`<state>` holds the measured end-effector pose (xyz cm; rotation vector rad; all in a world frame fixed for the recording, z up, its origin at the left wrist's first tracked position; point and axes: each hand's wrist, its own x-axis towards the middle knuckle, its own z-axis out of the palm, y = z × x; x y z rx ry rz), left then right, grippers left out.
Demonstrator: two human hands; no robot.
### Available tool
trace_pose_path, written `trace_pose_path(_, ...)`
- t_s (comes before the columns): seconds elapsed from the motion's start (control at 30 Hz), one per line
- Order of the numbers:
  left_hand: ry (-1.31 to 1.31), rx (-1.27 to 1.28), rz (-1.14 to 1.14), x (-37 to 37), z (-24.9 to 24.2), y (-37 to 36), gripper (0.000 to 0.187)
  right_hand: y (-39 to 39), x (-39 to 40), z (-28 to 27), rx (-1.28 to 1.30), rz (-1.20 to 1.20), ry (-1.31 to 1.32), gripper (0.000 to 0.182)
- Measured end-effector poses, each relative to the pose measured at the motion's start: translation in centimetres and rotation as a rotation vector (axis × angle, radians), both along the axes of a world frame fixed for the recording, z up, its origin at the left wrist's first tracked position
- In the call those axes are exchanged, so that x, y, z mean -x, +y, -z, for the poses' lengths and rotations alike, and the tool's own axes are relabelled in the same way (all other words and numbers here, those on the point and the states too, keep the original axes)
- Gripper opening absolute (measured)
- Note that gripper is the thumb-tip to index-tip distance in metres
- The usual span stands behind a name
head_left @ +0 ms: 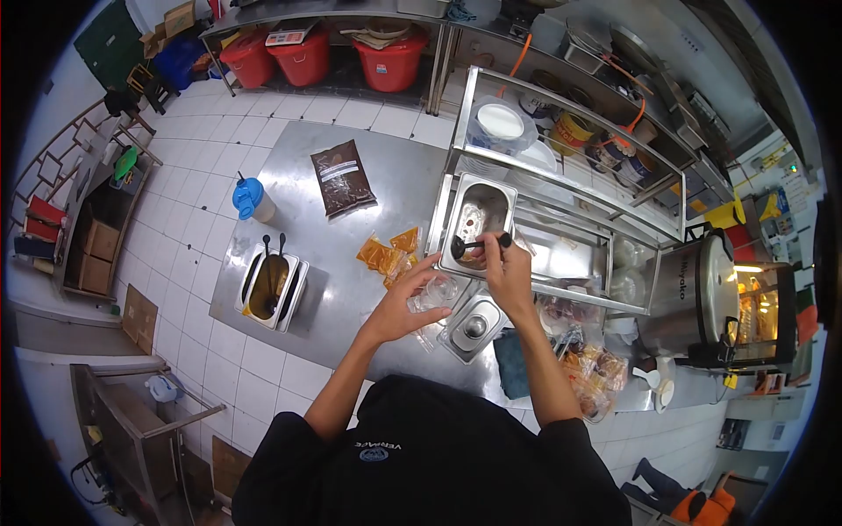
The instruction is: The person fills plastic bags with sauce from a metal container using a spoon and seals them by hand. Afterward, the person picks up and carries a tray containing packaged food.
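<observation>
- The black ladle [478, 245] is in the right hand [507, 268]. The fingers are closed tight around its handle.
- The ladle lies almost flat. Its long side runs left to right. The scoop end points left and dips into the open steel pan [478, 215] on the low rack [561, 175].
- The left hand [417, 294] holds a small clear plastic bag [438, 291]. Its fingers are curled around the bag's top, but it is hard to tell how tight.
- The bag is just below the pan and a little to the left of the right hand. The scoop is above the bag, very near it. The right hand is the one nearer the ladle; the left hand is nearer the bag.
- The front rim of the pan sits between the scoop and the bag.
- Just under the bag is a steel pot with a lid [474, 326] and a round knob.
- Small filled orange bags [386, 254] lie on the steel desk [386, 167], near the left hand.
- Farther left is a pan of brown sauce [270, 287] with two spoons in it.
- A dark brown packet [342, 178] and a blue-lidded bottle [249, 199] are well away at the back of the desk.
- More filled bags [596, 373] lie by the right arm, and a big steel cooker [693, 302] stands to the right.
</observation>
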<state>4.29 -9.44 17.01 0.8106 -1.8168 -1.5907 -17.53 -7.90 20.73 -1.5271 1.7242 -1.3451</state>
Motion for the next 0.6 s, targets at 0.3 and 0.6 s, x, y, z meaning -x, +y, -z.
trace_pose_path(0.3, 0.031, -0.021, 0.026, -0.1, 0.2, 0.4, 0.056, 1.8, 0.4, -0.9, 0.084, 0.098, -0.178, 0.027)
trace_pose_path(0.6, 0.023, -0.016, 0.029, -0.3, 0.2, 0.5, 0.058, 2.6, 4.0, 2.5, 0.092, 0.264, -0.455, 0.033)
